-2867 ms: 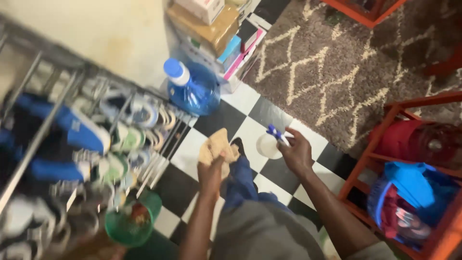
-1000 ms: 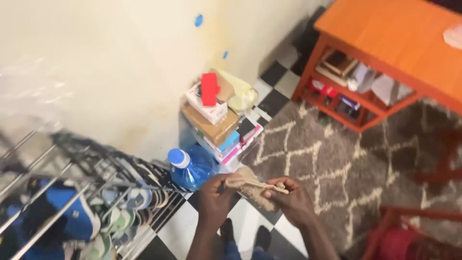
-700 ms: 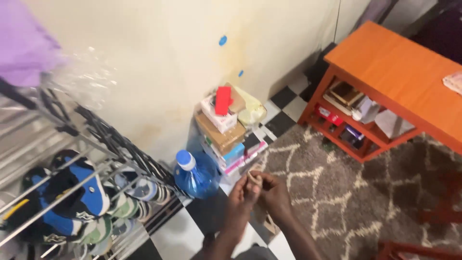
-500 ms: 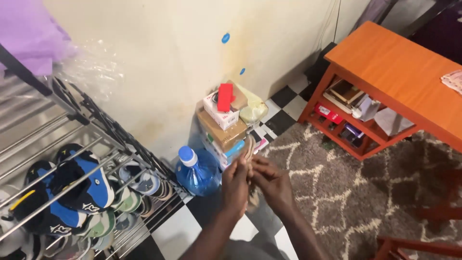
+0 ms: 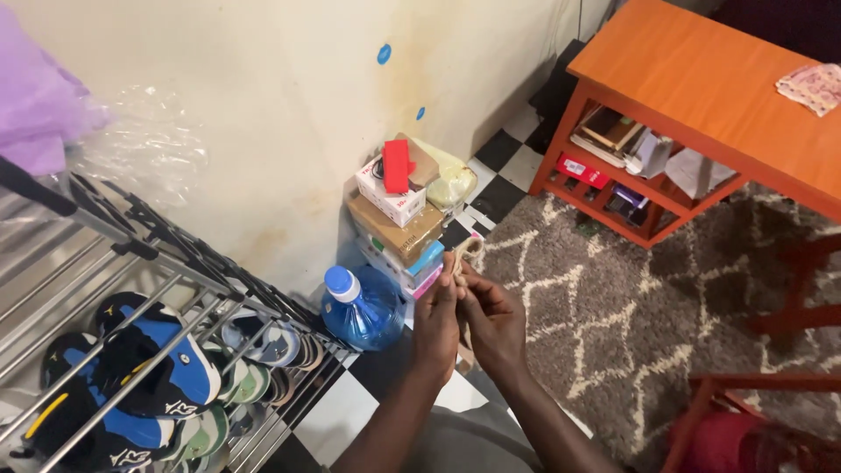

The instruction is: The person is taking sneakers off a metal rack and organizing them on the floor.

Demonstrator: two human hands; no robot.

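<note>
Folding the beige cloth (image 5: pixel 464 256) seems to be the step right now: left hand (image 5: pixel 438 326) and right hand (image 5: pixel 492 324) pinch it closed between their fingertips, its top poking above them. Looks like the next fold needs edges lined up. Blue water bottle (image 5: pixel 359 307) sits just left.

2 hands (image 5: pixel 464 315), 1 cloth (image 5: pixel 464 254), 1 blue water bottle (image 5: pixel 359 307), 1 orange table (image 5: pixel 718 79), 1 shoe rack (image 5: pixel 131 263)
</note>
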